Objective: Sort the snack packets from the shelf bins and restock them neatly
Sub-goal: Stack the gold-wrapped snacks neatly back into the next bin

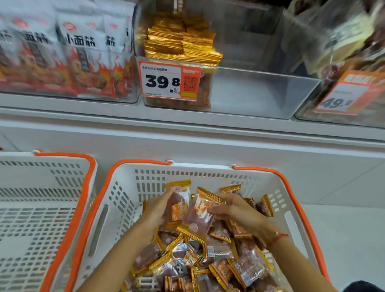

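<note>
From the head camera you look down into a white basket with an orange rim (108,199) that is heaped with small snack packets (214,265), brown with gold-orange ends. Both of your hands are inside it near the far wall. Your left hand (156,209) has its fingers curled round an upright packet (178,203), holding it by its left edge. Your right hand (239,209), with a red string at the wrist, pinches a second packet (200,213) that leans against the first, so the two packets touch between your hands above the heap. A second white basket (28,204), also orange-rimmed, sits just to the left, touching or nearly touching the first. Above, on the white shelf (188,119), a clear bin (257,91) holds a neat stack of gold packets (183,42) at its left side behind a price tag (168,82) reading 39.8. The bin to its left holds white and red bags (80,57); the bin on the right is blurred.
</note>
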A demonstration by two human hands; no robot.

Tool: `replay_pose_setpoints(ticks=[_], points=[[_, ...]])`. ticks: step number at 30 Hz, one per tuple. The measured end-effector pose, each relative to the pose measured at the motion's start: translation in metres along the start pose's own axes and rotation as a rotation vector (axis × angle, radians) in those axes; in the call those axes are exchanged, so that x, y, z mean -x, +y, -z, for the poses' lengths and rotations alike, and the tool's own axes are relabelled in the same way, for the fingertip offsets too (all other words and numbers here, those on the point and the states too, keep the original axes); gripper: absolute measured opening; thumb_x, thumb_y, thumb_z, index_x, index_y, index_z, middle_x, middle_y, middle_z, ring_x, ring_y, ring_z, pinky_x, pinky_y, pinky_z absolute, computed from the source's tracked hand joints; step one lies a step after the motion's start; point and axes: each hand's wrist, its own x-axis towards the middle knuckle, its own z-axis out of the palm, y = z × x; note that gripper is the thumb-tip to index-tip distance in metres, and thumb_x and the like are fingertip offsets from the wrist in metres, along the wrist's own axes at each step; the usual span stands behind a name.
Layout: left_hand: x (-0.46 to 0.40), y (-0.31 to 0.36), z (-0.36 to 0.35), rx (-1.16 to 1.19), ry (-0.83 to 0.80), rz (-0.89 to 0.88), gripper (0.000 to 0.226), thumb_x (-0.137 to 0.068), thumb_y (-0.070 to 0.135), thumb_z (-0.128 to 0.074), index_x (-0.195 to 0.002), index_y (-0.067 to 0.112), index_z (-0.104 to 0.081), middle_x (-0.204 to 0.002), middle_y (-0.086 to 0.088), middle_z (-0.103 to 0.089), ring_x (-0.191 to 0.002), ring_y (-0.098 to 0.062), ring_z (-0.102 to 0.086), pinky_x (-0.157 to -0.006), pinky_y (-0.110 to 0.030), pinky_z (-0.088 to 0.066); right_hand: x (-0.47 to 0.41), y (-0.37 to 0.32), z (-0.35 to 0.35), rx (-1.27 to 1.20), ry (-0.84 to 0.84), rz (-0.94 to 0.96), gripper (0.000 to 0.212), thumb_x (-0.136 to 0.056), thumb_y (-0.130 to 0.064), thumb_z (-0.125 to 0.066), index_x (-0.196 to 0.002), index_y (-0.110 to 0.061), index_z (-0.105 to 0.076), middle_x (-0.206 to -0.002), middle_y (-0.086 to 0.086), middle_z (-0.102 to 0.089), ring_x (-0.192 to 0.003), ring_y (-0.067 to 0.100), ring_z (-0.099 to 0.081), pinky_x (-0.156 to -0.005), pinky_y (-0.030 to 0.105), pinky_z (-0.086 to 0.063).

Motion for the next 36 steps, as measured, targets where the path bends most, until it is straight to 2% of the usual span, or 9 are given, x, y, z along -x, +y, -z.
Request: replay_pose_setpoints(ticks=[2,6,9,13,24,27,30,33,36], points=[[0.003,-0.008,-0.005,0.062,-0.013,0.059,0.078,-0.072,0.068,-0.067,-0.129,0.014,-0.058,-0.118,-0.010,-0.067,-0.104,-0.026,-0.065,-0.090,-0.033,-0.051,0.010,-0.006,-0.006,-0.035,0.031,0.024,0.039,-0.082,-0.021,-0.073,-0.120,-0.020,-0.063,-0.105,0.013,-0.071,-0.098,0.030,-0.066,-0.096,0.049,-0.048],[0.029,-0.014,-0.016,0.192,-0.101,0.054,0.026,-0.095,0.025,-0.053,-0.105,0.006,-0.068,-0.092,-0.016,-0.066,-0.089,-0.029,-0.057,-0.091,-0.048,-0.045,0.029,-0.012,-0.013,-0.115,0.218,0.077,0.027,-0.086,-0.014,-0.070,-0.112,-0.010,-0.067,-0.097,0.027,-0.068,-0.083,0.029,-0.065,-0.084,0.040,-0.051],[0.055,-0.011,-0.019,0.262,-0.200,-0.016,0.018,-0.101,0.023,-0.044,-0.101,0.018,-0.062,-0.095,-0.007,-0.072,-0.093,-0.018,-0.065,-0.081,-0.031,-0.048,0.040,-0.014,-0.021,-0.430,0.397,0.095,0.024,-0.085,-0.002,-0.065,-0.109,0.003,-0.064,-0.100,0.016,-0.072,-0.089,0.023,-0.071,-0.068,0.025,-0.057],[0.067,-0.012,-0.019,0.314,-0.171,-0.067,0.024,-0.104,0.028,-0.037,-0.117,0.018,-0.053,-0.111,-0.001,-0.065,-0.099,-0.013,-0.062,-0.085,-0.026,-0.047,0.042,-0.008,-0.033,-0.590,0.434,0.117,0.055,-0.085,0.005,-0.065,-0.129,-0.023,-0.048,-0.114,0.016,-0.063,-0.100,0.030,-0.068,-0.078,0.039,-0.059],[0.058,-0.027,-0.015,0.296,-0.055,-0.100,0.043,-0.094,0.033,-0.054,-0.135,0.024,-0.049,-0.133,-0.003,-0.058,-0.124,-0.021,-0.052,-0.101,-0.044,-0.042,0.012,0.023,-0.063,0.242,0.350,0.303,0.016,-0.089,-0.036,-0.067,-0.103,-0.031,-0.070,-0.098,-0.007,-0.064,-0.091,0.011,-0.060,-0.078,0.027,-0.052],[0.050,-0.027,0.007,0.307,0.006,-0.073,0.031,-0.096,0.028,-0.053,-0.126,0.020,-0.055,-0.114,-0.009,-0.069,-0.104,-0.022,-0.065,-0.077,-0.035,-0.049,0.001,0.046,-0.036,0.716,0.462,0.208,0.019,-0.094,-0.028,-0.059,-0.110,-0.023,-0.069,-0.111,-0.009,-0.066,-0.100,0.010,-0.062,-0.080,0.022,-0.049],[0.043,-0.030,0.026,0.250,0.024,-0.051,0.025,-0.097,0.025,-0.052,-0.120,0.016,-0.058,-0.112,-0.012,-0.070,-0.105,-0.025,-0.064,-0.085,-0.038,-0.049,-0.002,0.094,-0.027,1.160,0.079,-0.081,0.045,-0.090,-0.029,-0.060,-0.133,-0.016,-0.052,-0.132,0.005,-0.054,-0.126,0.023,-0.047,-0.097,0.033,-0.043],[0.038,-0.029,0.027,0.233,0.038,-0.031,0.022,-0.101,0.024,-0.045,-0.113,0.015,-0.060,-0.107,-0.014,-0.070,-0.100,-0.027,-0.065,-0.087,-0.040,-0.049,-0.003,0.127,-0.035,1.246,0.023,-0.184,0.066,-0.089,-0.034,-0.060,-0.145,-0.016,-0.029,-0.148,0.006,-0.033,-0.139,0.028,-0.027,-0.109,0.039,-0.035],[0.035,-0.028,0.021,0.245,0.074,0.000,0.023,-0.102,0.023,-0.039,-0.106,0.014,-0.060,-0.103,-0.016,-0.071,-0.099,-0.031,-0.066,-0.093,-0.047,-0.048,-0.007,0.128,-0.035,1.262,0.094,-0.124,0.052,-0.094,-0.035,-0.055,-0.140,-0.018,-0.038,-0.146,0.003,-0.036,-0.136,0.024,-0.031,-0.108,0.037,-0.035]])
